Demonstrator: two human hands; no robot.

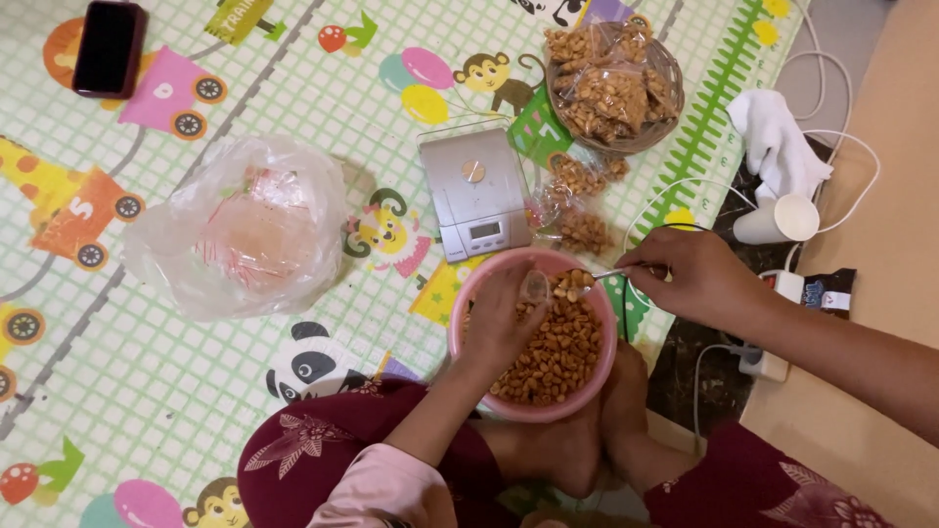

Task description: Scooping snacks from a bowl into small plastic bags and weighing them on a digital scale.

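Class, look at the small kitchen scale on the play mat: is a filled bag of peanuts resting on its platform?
No. The scale has a bare platform; the filled bags lie on the mat beside it.

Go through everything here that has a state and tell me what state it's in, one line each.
Pink bowl: upright, nearly full of peanuts.
Small clear bag: held open over the bowl by the left hand.
Spoon: held by the right hand, tip at the bag.
Kitchen scale: display lit, platform bare.
Basket: filled with packed peanut bags.
Large plastic bag: open, crumpled.
Phone: screen dark.
White cup: lying on its side.
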